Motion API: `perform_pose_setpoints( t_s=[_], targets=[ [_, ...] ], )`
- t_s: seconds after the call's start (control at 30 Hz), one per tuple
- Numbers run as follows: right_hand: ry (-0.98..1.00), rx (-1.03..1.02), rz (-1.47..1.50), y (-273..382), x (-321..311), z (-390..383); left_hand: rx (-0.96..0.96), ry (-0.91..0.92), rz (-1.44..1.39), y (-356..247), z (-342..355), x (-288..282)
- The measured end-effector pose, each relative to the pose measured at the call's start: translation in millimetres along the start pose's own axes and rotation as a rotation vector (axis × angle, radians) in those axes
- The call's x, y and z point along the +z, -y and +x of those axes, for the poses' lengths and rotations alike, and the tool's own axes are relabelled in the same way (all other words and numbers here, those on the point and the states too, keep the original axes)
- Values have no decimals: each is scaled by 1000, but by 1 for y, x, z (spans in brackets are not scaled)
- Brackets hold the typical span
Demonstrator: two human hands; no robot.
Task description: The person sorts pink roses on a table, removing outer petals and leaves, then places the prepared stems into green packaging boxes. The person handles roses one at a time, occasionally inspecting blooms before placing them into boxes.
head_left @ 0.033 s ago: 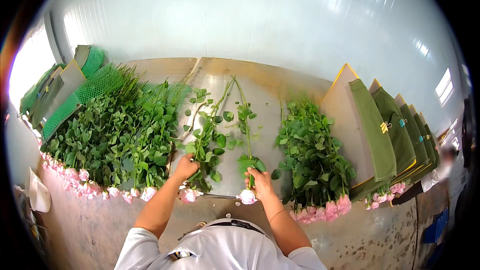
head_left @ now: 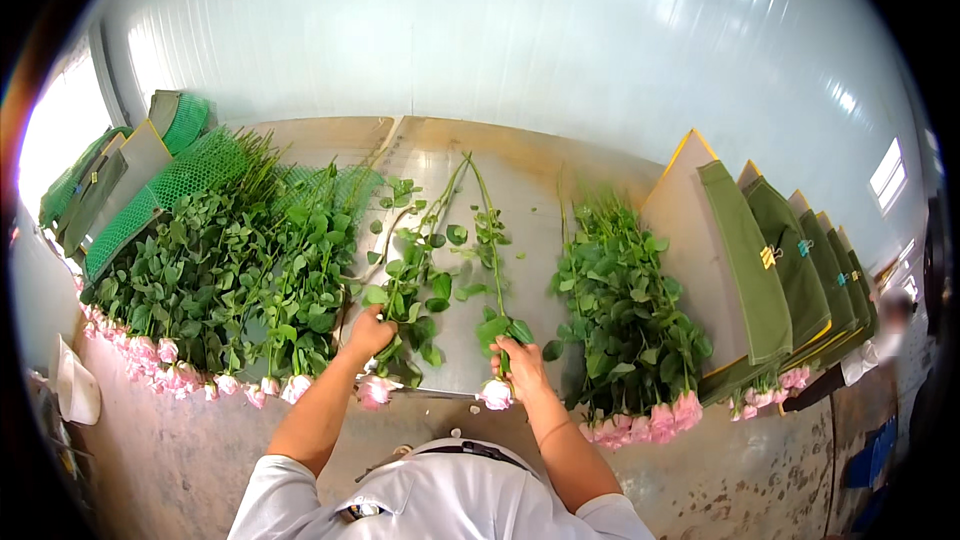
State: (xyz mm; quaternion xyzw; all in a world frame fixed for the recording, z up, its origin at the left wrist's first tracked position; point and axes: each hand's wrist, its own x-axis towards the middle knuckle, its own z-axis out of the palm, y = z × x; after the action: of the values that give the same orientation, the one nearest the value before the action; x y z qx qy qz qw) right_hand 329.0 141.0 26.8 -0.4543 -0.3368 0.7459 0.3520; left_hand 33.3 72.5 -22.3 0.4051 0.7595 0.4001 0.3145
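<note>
My left hand [head_left: 368,333] is closed on a leafy rose stem [head_left: 430,250] left of centre; a pale pink bloom [head_left: 376,392] hangs at the table's front edge beside it. My right hand [head_left: 515,365] grips a second rose stem [head_left: 492,260] just below some large leaves, with its pink bloom [head_left: 496,394] showing beneath my fingers. The two stems lie on the metal table [head_left: 530,310], their upper ends converging.
A dense pile of roses [head_left: 220,260] and green mesh [head_left: 190,170] lie left, a rose bunch [head_left: 630,320] right. Cloth-covered boards with clips [head_left: 760,260] lean at far right. Behind are a pale wall [head_left: 420,50] and, far right, a blurred person [head_left: 890,320].
The bloom under my right hand has shifted very slightly right. Otherwise both hands stay in much the same place.
</note>
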Motion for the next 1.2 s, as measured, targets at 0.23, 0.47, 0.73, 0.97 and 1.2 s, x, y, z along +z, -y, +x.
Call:
perform_pose_setpoints(
  t_s=[0.23,0.47,0.73,0.97,1.2],
  targets=[
    [58,-15,-13,33,15,-9,-158,172,-351,-41,10,-47],
    [275,106,286,76,51,10,-100,570,-990,-107,-6,-65],
    [448,-23,500,145,108,-14,-40,754,-1753,-191,-12,-28],
    [487,-121,560,164,116,-25,44,806,-1868,-206,-12,-22],
    [500,-128,601,162,107,-26,64,825,-1876,-209,-20,-20]
  ],
)
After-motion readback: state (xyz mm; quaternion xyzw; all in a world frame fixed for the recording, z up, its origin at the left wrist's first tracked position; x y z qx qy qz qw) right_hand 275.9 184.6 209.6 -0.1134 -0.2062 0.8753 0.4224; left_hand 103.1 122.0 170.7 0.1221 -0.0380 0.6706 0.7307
